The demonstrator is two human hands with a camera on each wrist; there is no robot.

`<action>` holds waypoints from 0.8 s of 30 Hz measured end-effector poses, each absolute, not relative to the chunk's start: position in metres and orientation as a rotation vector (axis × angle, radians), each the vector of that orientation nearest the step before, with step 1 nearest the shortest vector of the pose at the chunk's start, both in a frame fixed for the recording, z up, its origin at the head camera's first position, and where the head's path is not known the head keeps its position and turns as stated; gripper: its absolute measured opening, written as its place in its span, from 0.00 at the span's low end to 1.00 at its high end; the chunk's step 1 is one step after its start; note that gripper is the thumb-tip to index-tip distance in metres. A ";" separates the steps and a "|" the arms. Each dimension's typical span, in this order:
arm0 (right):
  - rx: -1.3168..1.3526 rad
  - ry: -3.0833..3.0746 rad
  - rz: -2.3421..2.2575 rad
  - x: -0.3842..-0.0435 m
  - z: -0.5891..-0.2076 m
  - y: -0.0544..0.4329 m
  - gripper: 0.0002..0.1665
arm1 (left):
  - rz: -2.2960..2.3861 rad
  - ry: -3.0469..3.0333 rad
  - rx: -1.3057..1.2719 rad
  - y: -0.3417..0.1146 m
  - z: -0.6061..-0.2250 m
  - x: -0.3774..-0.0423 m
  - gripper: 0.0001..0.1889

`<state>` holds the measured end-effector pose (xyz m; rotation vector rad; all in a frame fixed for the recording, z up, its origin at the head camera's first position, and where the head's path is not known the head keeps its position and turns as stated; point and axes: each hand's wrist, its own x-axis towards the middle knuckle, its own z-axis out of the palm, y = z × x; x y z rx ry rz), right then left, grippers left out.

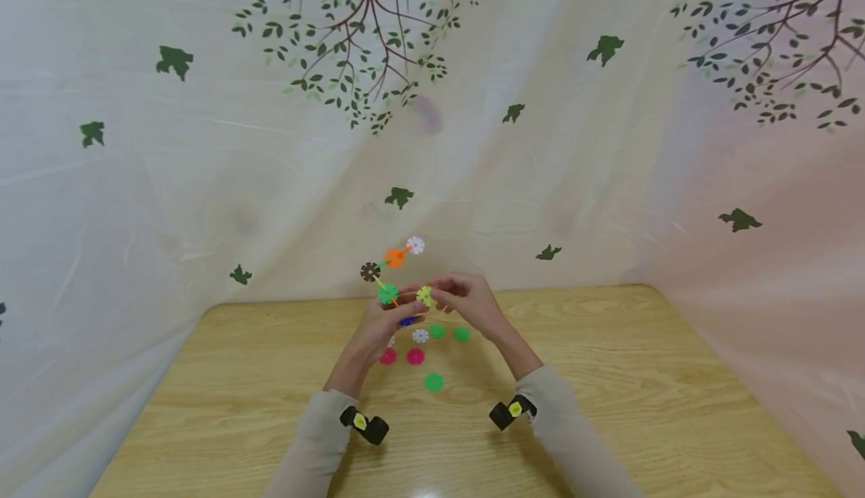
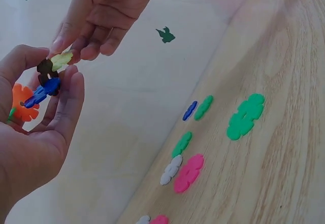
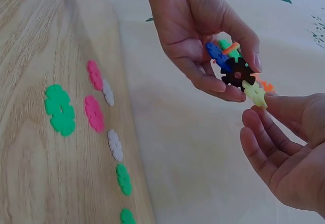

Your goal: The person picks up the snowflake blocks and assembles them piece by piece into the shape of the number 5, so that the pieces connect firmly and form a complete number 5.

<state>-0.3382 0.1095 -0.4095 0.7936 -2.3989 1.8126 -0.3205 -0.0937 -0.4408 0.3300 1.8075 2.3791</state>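
Note:
My left hand [image 1: 378, 329] holds a linked chain of notched plastic snowflake discs above the table. A white disc [image 1: 415, 245] ends the chain's far end, followed by an orange disc [image 1: 395, 258], a brown disc [image 1: 369, 272] and a green disc [image 1: 388, 293]. Between the left thumb and fingers sit a blue disc [image 2: 45, 92] and a dark disc [image 3: 237, 75]. With thumb and fingertips, my right hand [image 1: 473, 306] pinches a yellow disc [image 3: 255, 94], whose edge meets the dark disc. Part of the chain hides behind the left hand.
Loose discs lie on the wooden table [image 1: 574, 408] below the hands: pink discs [image 1: 415, 356], white ones [image 1: 420, 336], several green ones [image 1: 434, 382] and a blue one [image 2: 190, 110]. A cloth printed with leaves and branches [image 1: 304, 205] hangs behind the table's far edge.

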 end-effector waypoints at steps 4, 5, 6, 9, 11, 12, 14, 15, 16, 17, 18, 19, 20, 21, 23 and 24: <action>0.824 -2.447 1.750 -0.338 -0.406 0.115 0.17 | 2.427 1.800 0.339 -0.097 -0.440 -0.323 0.23; 0.834 -2.462 1.729 -0.338 -0.406 0.117 0.16 | 2.444 1.792 0.340 -0.098 -0.440 -0.324 0.23; 0.843 -2.484 1.709 -0.337 -0.406 0.118 0.16 | 2.458 1.786 0.332 -0.100 -0.440 -0.324 0.24; 0.891 -2.567 1.636 -0.337 -0.410 0.122 0.14 | 2.496 1.763 0.322 -0.104 -0.439 -0.325 0.24; 0.950 -2.625 1.589 -0.337 -0.415 0.124 0.13 | 2.517 1.747 0.314 -0.106 -0.438 -0.325 0.23; 0.986 -2.652 1.565 -0.336 -0.417 0.124 0.13 | 2.524 1.743 0.317 -0.107 -0.438 -0.325 0.23; 1.077 -2.698 1.505 -0.336 -0.423 0.125 0.13 | 2.545 1.731 0.328 -0.109 -0.437 -0.325 0.22; 1.130 -2.718 1.478 -0.335 -0.425 0.126 0.13 | 2.555 1.729 0.331 -0.109 -0.437 -0.325 0.22; 1.176 -2.737 1.450 -0.334 -0.428 0.126 0.13 | 2.566 1.725 0.333 -0.110 -0.436 -0.325 0.21; 1.217 -2.755 1.422 -0.334 -0.430 0.126 0.13 | 2.576 1.720 0.336 -0.110 -0.436 -0.325 0.20; 1.259 -2.767 1.405 -0.334 -0.432 0.126 0.12 | 2.585 1.714 0.336 -0.110 -0.435 -0.324 0.20; 1.303 -2.776 1.378 -0.333 -0.434 0.126 0.12 | 2.594 1.707 0.333 -0.110 -0.435 -0.324 0.19; 1.336 -2.787 1.359 -0.332 -0.435 0.126 0.12 | 2.594 1.709 0.331 -0.111 -0.435 -0.324 0.19; 1.363 -2.797 1.344 -0.331 -0.436 0.126 0.12 | 2.598 1.702 0.328 -0.111 -0.435 -0.324 0.18; 1.415 -2.812 1.301 -0.331 -0.439 0.126 0.11 | 2.599 1.691 0.323 -0.111 -0.435 -0.324 0.17; 1.438 -2.821 1.281 -0.331 -0.440 0.127 0.11 | 2.593 1.691 0.323 -0.111 -0.435 -0.324 0.17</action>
